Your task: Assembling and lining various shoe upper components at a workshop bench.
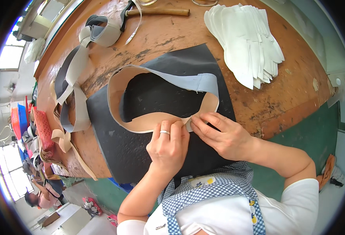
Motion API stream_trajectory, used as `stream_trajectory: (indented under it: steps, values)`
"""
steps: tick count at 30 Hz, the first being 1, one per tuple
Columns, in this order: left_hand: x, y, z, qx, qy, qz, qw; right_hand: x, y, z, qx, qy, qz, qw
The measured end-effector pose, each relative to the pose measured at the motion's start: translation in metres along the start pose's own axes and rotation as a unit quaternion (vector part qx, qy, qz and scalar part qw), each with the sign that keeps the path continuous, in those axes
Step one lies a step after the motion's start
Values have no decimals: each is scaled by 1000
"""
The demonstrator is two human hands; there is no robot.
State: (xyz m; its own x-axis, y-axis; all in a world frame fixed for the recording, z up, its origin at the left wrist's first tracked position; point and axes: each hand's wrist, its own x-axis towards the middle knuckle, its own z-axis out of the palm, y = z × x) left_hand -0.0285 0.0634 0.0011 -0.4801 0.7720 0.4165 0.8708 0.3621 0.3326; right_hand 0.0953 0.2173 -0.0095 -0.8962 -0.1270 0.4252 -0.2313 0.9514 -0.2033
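A wide band of sheet material (pixel 117 96), tan inside and grey-blue outside, stands on edge as a closed loop. It rests on a black mat (pixel 127 158). At the loop's near side, my left hand (pixel 166 147) pinches the band's edge; a ring sits on one finger. Just right of it, my right hand (pixel 225 137) grips the same stretch, its thumb and fingers close together. The band narrows and dips between the two hands, and my fingertips partly hide that spot. A frayed seam shows on the grey-blue side at the far right.
Beyond the mat lie a fanned stack of white cut pieces (pixel 247 43) and a hammer (pixel 160 12) with a wooden handle. Grey strips (pixel 78 64) curl along the left of the worn wooden table (pixel 298 105). A person (pixel 45 192) is at the far left, near coloured baskets (pixel 43 131).
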Motion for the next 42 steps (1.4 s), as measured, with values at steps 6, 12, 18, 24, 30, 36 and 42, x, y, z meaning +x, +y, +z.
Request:
stream_trajectory:
  steps: [6,12,18,24,30,36,42]
  values:
    - [-3,-2,0,-23,22,-68,997,1,-1,0,-22,-18,-8,1000]
    - [-10,3,1,-51,28,-22,998,-2,-1,1,-3,-15,-3,1000]
    - [-11,7,4,-33,34,-4,999,-3,-1,0,-7,-24,-10,1000]
    - [-12,9,8,-31,56,-10,998,-3,-1,1,4,-21,-10,1000]
    - [-12,8,8,-28,50,0,998,-3,1,1,21,-8,-12,1000]
    - [-14,6,10,-10,49,16,999,-3,3,0,33,4,-16,999]
    - [-13,8,7,-15,42,19,999,-1,1,-1,39,9,-8,999]
